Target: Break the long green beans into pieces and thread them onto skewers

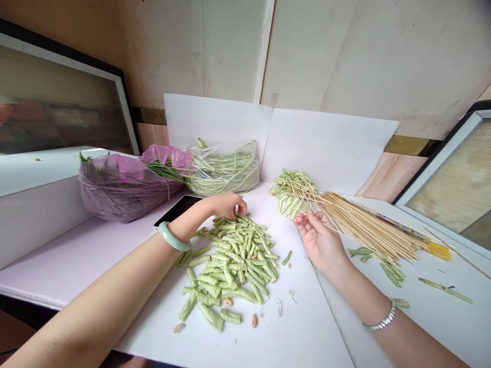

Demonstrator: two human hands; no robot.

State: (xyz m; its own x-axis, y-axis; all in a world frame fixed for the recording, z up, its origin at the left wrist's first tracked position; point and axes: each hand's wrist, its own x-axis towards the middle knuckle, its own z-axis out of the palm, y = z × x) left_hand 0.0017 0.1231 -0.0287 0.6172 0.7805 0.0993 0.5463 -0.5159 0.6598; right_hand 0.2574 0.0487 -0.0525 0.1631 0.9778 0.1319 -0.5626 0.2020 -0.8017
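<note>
A pile of cut green bean pieces (230, 260) lies on the white tabletop in front of me. At the pile's far edge my left hand (229, 205) reaches down with curled fingers; whatever its fingertips hold is hidden. My right hand (316, 236) is closed around a thin bamboo skewer. Several bean pieces (289, 206) are threaded side by side on this skewer, beyond my fingertips. Just behind them rests a heap of filled bean skewers (294, 180). Right of my hand, a bundle of bare bamboo skewers (372, 227) lies spread out.
A purple bag (111, 186) of greens and a clear bag (226, 168) of long beans stand at the back left. Near them lies a dark flat device (177, 209). Bean scraps (391, 271) and a yellow wrapper (439, 250) are at right. White boards (326, 148) line the back.
</note>
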